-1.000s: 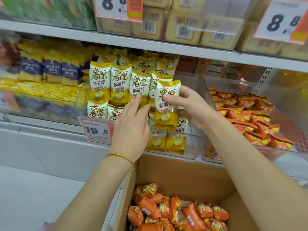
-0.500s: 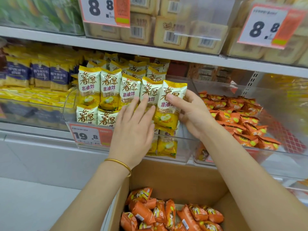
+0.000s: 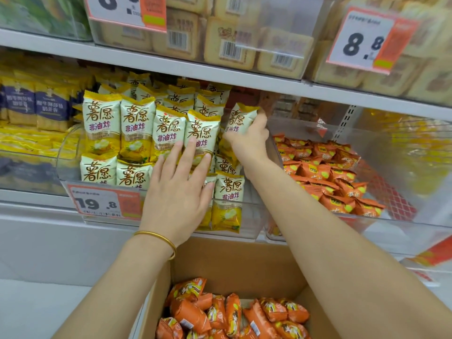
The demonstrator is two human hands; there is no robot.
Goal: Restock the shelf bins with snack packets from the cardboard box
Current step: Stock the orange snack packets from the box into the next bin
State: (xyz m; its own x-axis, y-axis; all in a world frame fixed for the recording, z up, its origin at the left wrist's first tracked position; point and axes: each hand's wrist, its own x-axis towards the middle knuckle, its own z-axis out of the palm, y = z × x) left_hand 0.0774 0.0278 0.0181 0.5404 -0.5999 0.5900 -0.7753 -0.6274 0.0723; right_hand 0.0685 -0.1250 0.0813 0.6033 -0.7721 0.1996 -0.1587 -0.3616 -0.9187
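One packet [image 3: 237,120] raised, right hand [image 3: 252,142] gripping

One head-worn view looks forward and down, close to the shelf bin [image 3: 254,223].

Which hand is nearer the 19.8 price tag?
Left. The left hand lies flat on the yellow packets just right of the price tag; the right hand holds a packet higher and farther right.
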